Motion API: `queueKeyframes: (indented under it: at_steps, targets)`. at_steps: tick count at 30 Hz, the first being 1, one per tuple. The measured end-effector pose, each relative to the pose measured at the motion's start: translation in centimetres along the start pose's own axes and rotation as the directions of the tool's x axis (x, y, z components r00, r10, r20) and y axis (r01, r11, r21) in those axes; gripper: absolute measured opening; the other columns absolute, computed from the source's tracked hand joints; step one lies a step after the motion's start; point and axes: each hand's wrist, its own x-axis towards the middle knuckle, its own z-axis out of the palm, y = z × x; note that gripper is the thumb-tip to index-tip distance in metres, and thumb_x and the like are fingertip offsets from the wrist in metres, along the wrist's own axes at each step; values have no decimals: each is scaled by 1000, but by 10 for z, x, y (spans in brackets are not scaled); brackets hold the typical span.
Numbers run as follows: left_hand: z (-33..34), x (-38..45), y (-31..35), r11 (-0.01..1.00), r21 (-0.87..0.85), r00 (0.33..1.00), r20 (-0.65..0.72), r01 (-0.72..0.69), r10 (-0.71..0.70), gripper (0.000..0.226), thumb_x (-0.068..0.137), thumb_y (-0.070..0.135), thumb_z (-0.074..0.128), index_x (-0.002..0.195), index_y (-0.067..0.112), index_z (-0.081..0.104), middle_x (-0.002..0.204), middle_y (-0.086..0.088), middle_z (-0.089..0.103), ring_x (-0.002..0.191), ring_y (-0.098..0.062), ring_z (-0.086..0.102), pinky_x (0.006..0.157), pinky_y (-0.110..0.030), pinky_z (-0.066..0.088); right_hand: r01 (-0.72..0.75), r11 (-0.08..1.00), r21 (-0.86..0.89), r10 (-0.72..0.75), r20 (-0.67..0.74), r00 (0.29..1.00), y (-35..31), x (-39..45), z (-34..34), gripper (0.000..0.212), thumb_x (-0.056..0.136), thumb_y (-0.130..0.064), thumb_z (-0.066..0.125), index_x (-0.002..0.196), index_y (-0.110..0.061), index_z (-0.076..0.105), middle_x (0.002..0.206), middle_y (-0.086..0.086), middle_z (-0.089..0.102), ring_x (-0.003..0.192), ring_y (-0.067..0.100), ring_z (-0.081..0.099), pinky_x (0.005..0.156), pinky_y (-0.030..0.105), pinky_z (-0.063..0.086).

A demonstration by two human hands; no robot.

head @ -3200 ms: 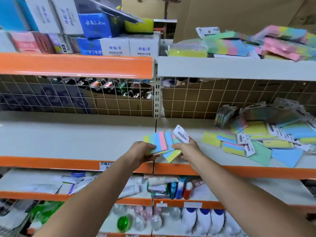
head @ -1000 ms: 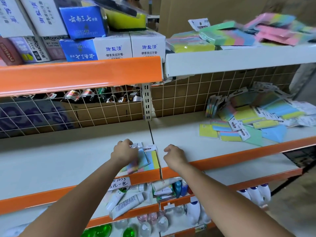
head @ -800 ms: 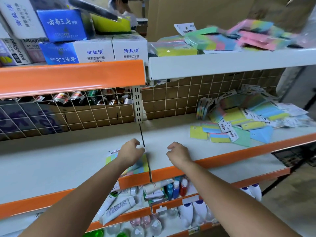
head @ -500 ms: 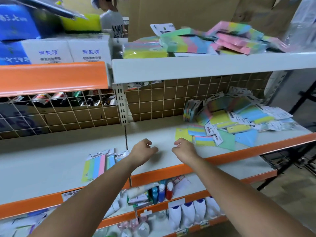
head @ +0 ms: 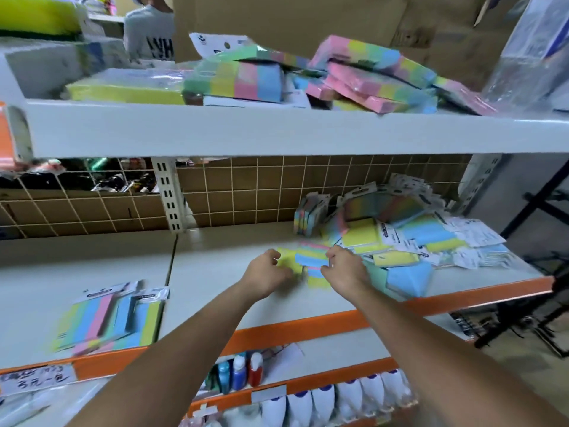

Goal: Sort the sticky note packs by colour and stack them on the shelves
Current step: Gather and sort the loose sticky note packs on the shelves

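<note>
Both my hands are now at centre frame, on the near edge of the loose heap of sticky note packs (head: 397,232) on the middle shelf (head: 215,272); half a sec ago they hovered short of it, w/ nothing under them. Left hand (head: 267,274) has fingers curled over a yellow pack (head: 288,261); can't tell if it's gripped or just touched. Right hand (head: 345,271) has fingers bent, pinching at a striped blue/yellow pack (head: 312,257), grip unclear thru blur. The two striped packs (head: 114,315) I laid down sit lower left of frame, by the orange shelf lip, same spot as before. More packs (head: 338,75) are piled on the top shelf, upper centre.
</note>
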Motion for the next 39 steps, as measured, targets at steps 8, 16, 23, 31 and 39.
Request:
queueKeyframes:
  at_steps: [8, 16, 23, 31, 39]
  targets:
    - [26, 22, 16, 985, 168, 999, -22, -27, 31, 57, 83, 15, 64, 136, 13, 44, 136, -10, 46, 121, -28, 48, 94, -31, 41, 241, 917, -318, -228, 80, 970, 15, 21, -8, 56, 86, -44, 63, 138, -28, 50, 126, 3, 60, 119, 23, 46, 93, 32, 40]
    - [42, 43, 14, 929, 355, 994, 7, -101, 105, 66, 84, 18, 57, 145, 30, 35, 151, -2, 31, 134, -29, 34, 107, -38, 36, 341, 844, -415, -330, 101, 939, 22, 33, 8, 35, 96, -30, 48, 130, -28, 57, 124, 2, 63, 120, 23, 46, 98, 33, 31]
    - [55, 59, 18, 812, 553, 976, 17, -189, 216, 60, 91, 16, 48, 145, 39, 31, 154, 8, 27, 136, -24, 29, 107, -32, 31, 424, 784, -453, -441, 74, 895, 28, 38, 3, 31, 97, -18, 41, 116, -29, 64, 110, -2, 68, 106, 23, 53, 83, 33, 29]
    - [65, 90, 38, 792, 586, 960, -83, -171, 268, 55, 88, 26, 57, 138, 43, 40, 153, -1, 23, 124, -28, 42, 98, -37, 42, 395, 837, -379, -417, 27, 908, 28, 55, -8, 28, 99, -22, 39, 109, -24, 65, 105, 3, 68, 101, 25, 60, 79, 32, 35]
    - [57, 113, 59, 786, 550, 936, -21, -283, 352, 73, 85, 11, 53, 143, 47, 28, 158, 12, -14, 119, -31, 52, 86, -36, 47, 123, 990, -71, -127, -45, 991, 26, 84, -17, 31, 99, -22, 39, 108, -1, 59, 112, 19, 59, 108, 33, 53, 86, 34, 42]
